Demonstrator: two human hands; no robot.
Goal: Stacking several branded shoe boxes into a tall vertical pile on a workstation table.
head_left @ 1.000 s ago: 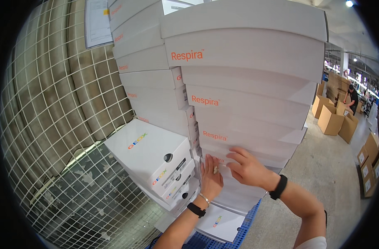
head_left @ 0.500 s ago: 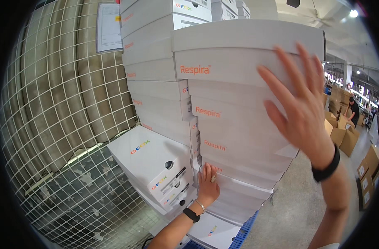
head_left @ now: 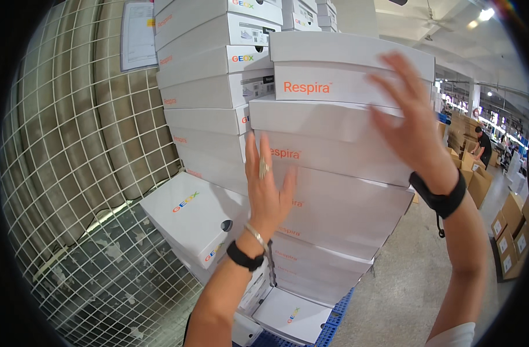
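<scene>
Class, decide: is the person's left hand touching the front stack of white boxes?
Touching: the head view shows the left hand pressed flat against the front stack of white boxes.

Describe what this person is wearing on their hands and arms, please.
Both hands are bare, without gloves. The left hand has a ring on one finger, with a thin silver bracelet and a black band at the wrist. The right hand has a wide black wristband with a short cord hanging from it. A white sleeve edge shows at the right arm.

The left hand (head_left: 268,191) wears a silver ring on one finger, with a thin silver bracelet and a black band at the wrist. The right hand (head_left: 412,124) has a black wristband with a short dangling cord; a white sleeve edge shows lower right.
</scene>
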